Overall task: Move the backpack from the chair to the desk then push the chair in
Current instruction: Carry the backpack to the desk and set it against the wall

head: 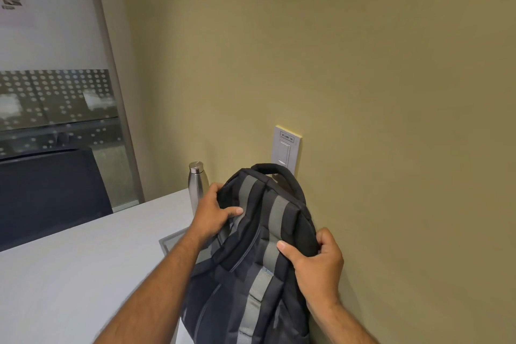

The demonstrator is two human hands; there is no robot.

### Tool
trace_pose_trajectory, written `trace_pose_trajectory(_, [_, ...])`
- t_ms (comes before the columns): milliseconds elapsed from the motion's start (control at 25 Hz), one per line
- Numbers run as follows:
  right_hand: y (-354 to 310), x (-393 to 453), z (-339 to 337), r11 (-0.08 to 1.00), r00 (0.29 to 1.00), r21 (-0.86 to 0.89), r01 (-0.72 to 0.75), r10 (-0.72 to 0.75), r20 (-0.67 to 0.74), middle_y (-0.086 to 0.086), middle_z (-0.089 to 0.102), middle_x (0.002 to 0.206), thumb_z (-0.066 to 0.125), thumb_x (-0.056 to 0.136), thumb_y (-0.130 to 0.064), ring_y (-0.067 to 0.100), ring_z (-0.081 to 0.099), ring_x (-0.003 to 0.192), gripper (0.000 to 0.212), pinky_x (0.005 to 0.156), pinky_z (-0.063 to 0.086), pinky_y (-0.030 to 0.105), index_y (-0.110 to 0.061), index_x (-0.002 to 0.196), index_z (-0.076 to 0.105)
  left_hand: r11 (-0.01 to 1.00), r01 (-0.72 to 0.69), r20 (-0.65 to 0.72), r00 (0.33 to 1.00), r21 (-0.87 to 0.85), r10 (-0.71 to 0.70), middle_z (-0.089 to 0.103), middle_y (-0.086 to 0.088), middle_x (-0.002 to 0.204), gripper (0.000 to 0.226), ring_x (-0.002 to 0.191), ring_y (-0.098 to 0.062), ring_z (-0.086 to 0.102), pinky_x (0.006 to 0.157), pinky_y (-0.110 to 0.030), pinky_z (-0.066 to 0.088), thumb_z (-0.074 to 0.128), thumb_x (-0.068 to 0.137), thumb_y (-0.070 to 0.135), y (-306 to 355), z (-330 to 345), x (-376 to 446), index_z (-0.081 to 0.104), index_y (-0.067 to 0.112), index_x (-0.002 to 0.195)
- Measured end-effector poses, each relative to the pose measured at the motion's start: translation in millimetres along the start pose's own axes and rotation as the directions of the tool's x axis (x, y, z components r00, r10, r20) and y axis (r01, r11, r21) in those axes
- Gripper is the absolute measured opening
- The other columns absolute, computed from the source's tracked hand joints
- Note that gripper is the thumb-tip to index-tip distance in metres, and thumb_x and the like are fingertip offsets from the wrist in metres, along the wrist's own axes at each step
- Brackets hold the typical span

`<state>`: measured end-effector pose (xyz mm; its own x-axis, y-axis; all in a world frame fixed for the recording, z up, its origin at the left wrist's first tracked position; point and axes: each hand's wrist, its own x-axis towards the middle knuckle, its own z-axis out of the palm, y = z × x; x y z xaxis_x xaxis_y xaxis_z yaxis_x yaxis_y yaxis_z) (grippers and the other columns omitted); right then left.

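- Straight ahead, a pale grey surface (69, 274) runs from the lower left toward an olive-tan wall (363, 64) that fills the right and upper part of the view.
- At the left, a glass partition (55, 92) with a band of frosted dots stands behind the surface, framed by a grey metal post.
- A dark chair back (50, 190) shows at the far side of the surface, in front of the glass.
- A brushed steel bottle (196, 184) stands upright on the surface near the wall, just left of the backpack.
- A grey wall switch plate (287, 148) with a small label sits on the wall above the backpack's top handle.
- A recessed grey panel (170, 241) is set into the surface, partly hidden by the left forearm.
- The backpack (251, 274), dark navy with grey strap bands, stands against the wall at the right end of the surface; whether its base rests on the surface cannot be told.
- Its long axis runs roughly upright, leaning slightly right, with the carry handle at the top and the shoulder-strap side facing the viewer.
- The left hand (215, 212) grips the backpack's upper left side, fingers closed on the fabric.
- The right hand (315, 262) clamps the backpack's right edge, thumb pressed on the front.
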<state>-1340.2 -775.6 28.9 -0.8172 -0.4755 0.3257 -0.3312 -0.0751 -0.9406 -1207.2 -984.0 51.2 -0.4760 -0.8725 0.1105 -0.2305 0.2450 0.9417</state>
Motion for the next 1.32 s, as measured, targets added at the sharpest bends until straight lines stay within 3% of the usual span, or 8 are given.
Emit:
trace_pose_trajectory(120, [-6.2,-1.3,-8.5,0.996,1.000,-0.087,-0.012,0.011,-0.012,-0.019,0.060,0.098,0.100,0.051,-0.027,-0.004,0.061,0.083,0.072,0.069,0.049,0.023,-0.046,0.092,0.044,0.998,-0.013,0.051,0.999,0.056,0.010,0.055,0.012,0.126,0.063,0.114,-0.009,0.054,0.106,-0.039,0.043,0.083,0.083,0.013,4.3,-1.3,-5.6,0.045,0.030,0.131])
trace_pose_trajectory(200, [-15.3,3.1,-10.0,0.987,0.995,-0.147,0.072,-0.062,0.074,-0.023,0.054,0.115,0.099,0.054,-0.031,-0.006,0.056,0.104,0.082,0.081,0.045,0.016,-0.050,0.109,0.040,0.987,-0.073,0.041,0.997,0.141,0.068,0.051,0.005,0.142,0.074,0.128,-0.016,0.048,0.113,-0.044,0.038,0.082,0.085,0.016,6.6,-4.1,-13.2,0.039,0.026,0.145])
trace_pose_trajectory(280, [-28.0,8.0,-10.5,0.962,0.979,-0.208,0.175,-0.147,0.143,-0.023,0.051,0.122,0.096,0.059,-0.038,-0.005,0.052,0.108,0.086,0.089,0.040,0.011,-0.044,0.124,0.041,0.948,-0.138,0.029,0.990,0.287,0.135,0.044,0.000,0.155,0.081,0.139,-0.023,0.044,0.116,-0.047,0.035,0.078,0.088,0.020,11.0,-8.2,-23.1,0.031,0.024,0.153])
trace_pose_trajectory(440, [-52.6,13.9,-13.3,0.864,0.919,-0.352,0.359,-0.260,0.297,-0.004,0.044,0.148,0.086,0.073,-0.049,0.013,0.043,0.133,0.093,0.111,0.040,0.030,-0.022,0.147,0.037,0.750,-0.276,0.040,0.947,0.601,0.318,0.045,-0.003,0.156,0.072,0.141,-0.028,0.044,0.116,-0.048,0.036,0.070,0.093,0.034,24.5,-18.6,-52.7,0.030,0.027,0.152])
trace_pose_trajectory(560, [-66.2,12.9,-23.7,0.710,0.847,-0.488,0.507,-0.305,0.436,0.009,0.026,0.166,0.073,0.082,-0.060,0.024,0.020,0.154,0.099,0.126,0.020,0.044,-0.014,0.157,0.026,0.548,-0.321,0.124,0.923,0.772,0.365,0.036,-0.005,0.162,0.071,0.149,-0.027,0.033,0.122,-0.052,0.022,0.051,0.099,0.054,32.3,-24.8,-85.9,0.024,0.022,0.156])
trace_pose_trajectory(680, [-74.7,2.8,-43.8,0.566,0.797,-0.576,0.590,-0.293,0.528,0.009,0.005,0.172,0.050,0.086,-0.077,0.024,-0.004,0.157,0.107,0.127,0.000,0.048,-0.015,0.161,0.008,0.472,-0.270,0.108,0.933,0.840,0.342,0.017,-0.005,0.170,0.081,0.156,-0.025,0.014,0.125,-0.056,0.009,0.029,0.098,0.069,39.6,-23.9,-130.8,0.011,0.021,0.161])
trace_pose_trajectory(880, [-80.0,-41.4,-87.1,0.426,0.738,-0.611,0.668,-0.266,0.621,0.008,-0.015,0.170,0.016,0.077,-0.094,0.025,-0.019,0.155,0.116,0.125,-0.009,0.056,-0.019,0.160,-0.015,0.376,-0.161,0.045,0.953,0.913,0.300,-0.003,-0.004,0.171,0.097,0.157,-0.024,-0.004,0.125,-0.060,-0.001,0.005,0.085,0.085,52.9,-15.9,-216.3,-0.006,0.024,0.161])
trace_pose_trajectory(1320, [-96.8,-167.2,-156.1,0.367,0.640,-0.536,0.760,-0.282,0.714,0.009,-0.017,0.169,0.005,0.075,-0.096,0.025,-0.022,0.154,0.116,0.122,-0.014,0.056,-0.019,0.159,-0.016,0.276,0.001,-0.051,0.983,0.961,0.176,-0.012,-0.002,0.170,0.106,0.156,-0.030,-0.011,0.123,-0.063,-0.007,-0.007,0.072,0.089,54.5,-44.6,-404.5,-0.009,0.030,0.160])
